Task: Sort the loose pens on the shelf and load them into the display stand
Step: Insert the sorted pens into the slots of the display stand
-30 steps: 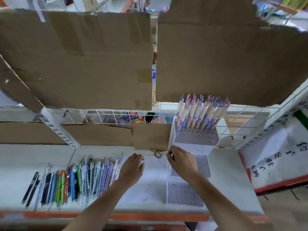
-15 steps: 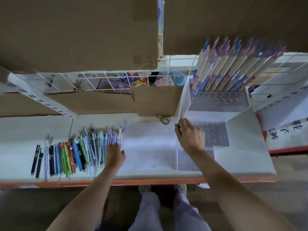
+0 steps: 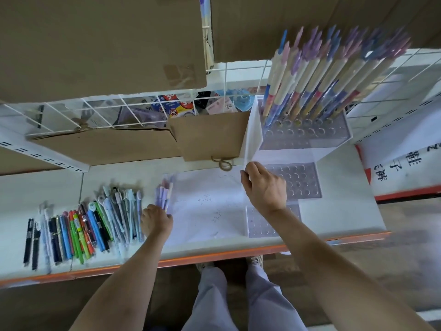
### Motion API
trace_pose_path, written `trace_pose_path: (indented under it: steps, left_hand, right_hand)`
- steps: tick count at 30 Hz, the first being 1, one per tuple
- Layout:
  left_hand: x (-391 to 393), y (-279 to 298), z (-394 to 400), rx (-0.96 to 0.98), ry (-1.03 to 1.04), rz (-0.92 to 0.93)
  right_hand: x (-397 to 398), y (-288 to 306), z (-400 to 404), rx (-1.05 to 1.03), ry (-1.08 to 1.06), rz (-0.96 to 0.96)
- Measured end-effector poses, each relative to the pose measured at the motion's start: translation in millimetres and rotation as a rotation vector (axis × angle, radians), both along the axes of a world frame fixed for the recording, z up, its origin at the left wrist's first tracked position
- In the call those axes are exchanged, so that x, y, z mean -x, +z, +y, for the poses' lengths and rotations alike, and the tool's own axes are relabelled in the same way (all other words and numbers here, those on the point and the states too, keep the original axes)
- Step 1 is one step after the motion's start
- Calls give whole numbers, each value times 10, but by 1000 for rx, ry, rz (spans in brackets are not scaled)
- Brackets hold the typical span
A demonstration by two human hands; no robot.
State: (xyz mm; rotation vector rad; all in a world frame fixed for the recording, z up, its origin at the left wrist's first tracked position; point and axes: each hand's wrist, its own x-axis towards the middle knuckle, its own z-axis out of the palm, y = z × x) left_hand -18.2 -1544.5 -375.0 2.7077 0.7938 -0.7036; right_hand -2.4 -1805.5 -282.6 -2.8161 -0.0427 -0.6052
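Note:
A row of loose pens [image 3: 81, 230] in black, blue, green, orange and pale colours lies on the white shelf [image 3: 338, 204] at the left. My left hand [image 3: 156, 220] grips a small bunch of purple and pink pens [image 3: 164, 193] at the row's right end. The clear tiered display stand [image 3: 300, 139] rises at the right, its top tier holding several pastel pens [image 3: 322, 75]; the lower tiers show bare holes. My right hand [image 3: 265, 187] pinches the stand's left white edge, and hides part of the middle tier.
Brown cardboard sheets [image 3: 102, 44] hang above and behind the shelf. A white wire grid [image 3: 100, 113] with packets behind it runs along the back. A rubber band [image 3: 223, 162] lies near the stand. The shelf's orange front edge [image 3: 214, 255] is close to my legs. A white sign [image 3: 403, 163] sits right.
The view has dropped lower and moved closer. My left hand moved left to the pen row and took up a few purple pens. My right hand stays on the stand's left edge.

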Motion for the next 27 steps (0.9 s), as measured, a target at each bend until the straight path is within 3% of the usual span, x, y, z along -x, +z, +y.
trace_pose_path:
  steps: [6,13,17,21,23,27]
  left_hand:
    - [26,42,-110,113,74,20]
    - [93,437,-274,229,30,-148]
    - [66,766,-465,667,49,-218]
    - [26,1152,-720,912,-19,-237]
    - [8,1351,-840,1051,-2,-225]
    - [0,1705,-1013,1269,-61,-138]
  right_hand:
    - [-3,14,-7,-5,5,3]
    - [30,79,-19,-53,40,104]
    - [51,168,-7,-90,48,229]
    - [51,333,-12,-142,52,494]
    - [62,450,-23,-282,40,614]
    - [148,748,-5,-872,33,763]
